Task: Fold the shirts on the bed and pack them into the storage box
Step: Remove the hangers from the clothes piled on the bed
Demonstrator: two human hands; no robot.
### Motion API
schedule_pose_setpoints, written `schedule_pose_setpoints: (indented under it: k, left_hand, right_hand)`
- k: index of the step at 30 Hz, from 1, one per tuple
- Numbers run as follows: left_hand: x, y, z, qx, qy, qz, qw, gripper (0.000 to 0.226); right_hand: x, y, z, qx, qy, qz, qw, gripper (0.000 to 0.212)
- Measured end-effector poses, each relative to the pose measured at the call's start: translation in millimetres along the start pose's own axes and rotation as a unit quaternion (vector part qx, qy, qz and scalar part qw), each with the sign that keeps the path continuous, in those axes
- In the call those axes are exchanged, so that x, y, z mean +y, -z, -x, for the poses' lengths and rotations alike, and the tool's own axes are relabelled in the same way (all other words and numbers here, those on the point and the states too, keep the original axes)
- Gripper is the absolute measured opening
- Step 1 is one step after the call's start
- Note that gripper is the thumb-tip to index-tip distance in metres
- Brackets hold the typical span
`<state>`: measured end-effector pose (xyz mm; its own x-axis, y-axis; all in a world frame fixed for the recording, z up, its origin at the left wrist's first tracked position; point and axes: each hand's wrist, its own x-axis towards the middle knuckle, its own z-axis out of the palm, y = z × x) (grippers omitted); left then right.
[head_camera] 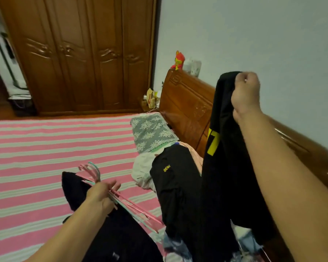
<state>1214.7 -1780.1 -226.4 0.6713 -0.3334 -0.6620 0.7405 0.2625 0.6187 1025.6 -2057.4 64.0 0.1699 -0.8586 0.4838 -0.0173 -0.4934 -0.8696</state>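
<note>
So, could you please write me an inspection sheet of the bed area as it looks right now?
Surface: bed sheet, pink and white stripes.
Job's things: black shirt with yellow print held up; another black shirt on the pile; storage box not seen.
Clutter: hangers, grey lace pillow, pale clothes.
Hands: left hand grips the hangers; right hand grips the raised shirt.
Cables: nothing seen.
Surroundings: wooden wardrobe, headboard, red toy.

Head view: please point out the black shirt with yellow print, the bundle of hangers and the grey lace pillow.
black shirt (229, 148), head view, hanging cloth
hangers (125, 200), head view, pink rods
pillow (153, 132), head view, lace top
</note>
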Motion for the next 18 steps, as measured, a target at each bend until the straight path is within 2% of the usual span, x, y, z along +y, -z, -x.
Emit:
schedule_pose_setpoints:
  k: [5,7,10,11,13,15,18]
  left_hand:
    - [-18,10,10,-0.002,-0.025,0.037,0.999,0.050]
    - [-24,19,14,0.006,-0.033,0.058,0.998,0.044]
    - [-29,34,22,0.017,-0.058,0.085,0.995,0.035]
    - [-30,40,26,0.021,-0.063,0.094,0.993,0.034]
    - [-32,52,31,0.033,-0.058,0.103,0.992,0.031]
    - [-32,66,36,0.048,-0.040,0.111,0.992,0.026]
    - [-27,93,45,0.068,-0.020,0.131,0.989,0.021]
  right_hand:
    - [110,-53,-60,-0.083,-0.056,0.107,0.989,0.016]
    - [138,-75,-70,-0.151,-0.096,0.125,0.976,0.025]
    - [177,-101,-48,-0.320,-0.207,0.132,0.915,0.054]
    - [188,-105,-28,-0.368,-0.216,0.163,0.890,0.058]
    - [205,-106,29,-0.430,-0.185,0.211,0.858,0.044]
    - [214,-102,100,-0.490,-0.183,0.172,0.835,0.018]
    - [202,-81,201,-0.571,-0.185,0.092,0.795,0.021]
